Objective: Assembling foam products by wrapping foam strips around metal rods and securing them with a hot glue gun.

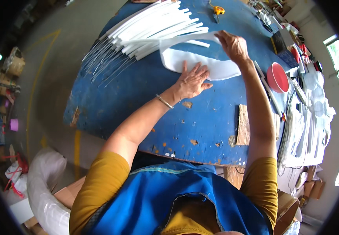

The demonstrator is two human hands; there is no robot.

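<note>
I see my left hand [192, 81] lying flat, fingers spread, on a curved white foam sheet [220, 69] that rests on the blue counter [146, 98], a little past the middle of it. The grip of this hand is open; it presses on the near edge of the sheet and holds nothing. On the left wrist there is a thin metal bracelet [164, 101]. My right hand [234, 46] is at the far side of the same sheet, and its grip is closed on a long white foam strip [185, 39], which runs from the fingers to the left over the sheet. Just behind this strip lies a pile of white foam strips [150, 25], fanned out on the far left part of the counter, with thin white rods [103, 64] beside it toward the counter's left edge. A yellow tool [217, 9] lies at the far edge; I cannot tell its kind. To the right of my right forearm stands a red bowl [277, 77], and nearer to me a small wooden board [243, 125] lies on the counter. More white foam pieces [306, 129] are stacked at the right side. On the floor at the lower left I see a roll of white foam [46, 188].
</note>
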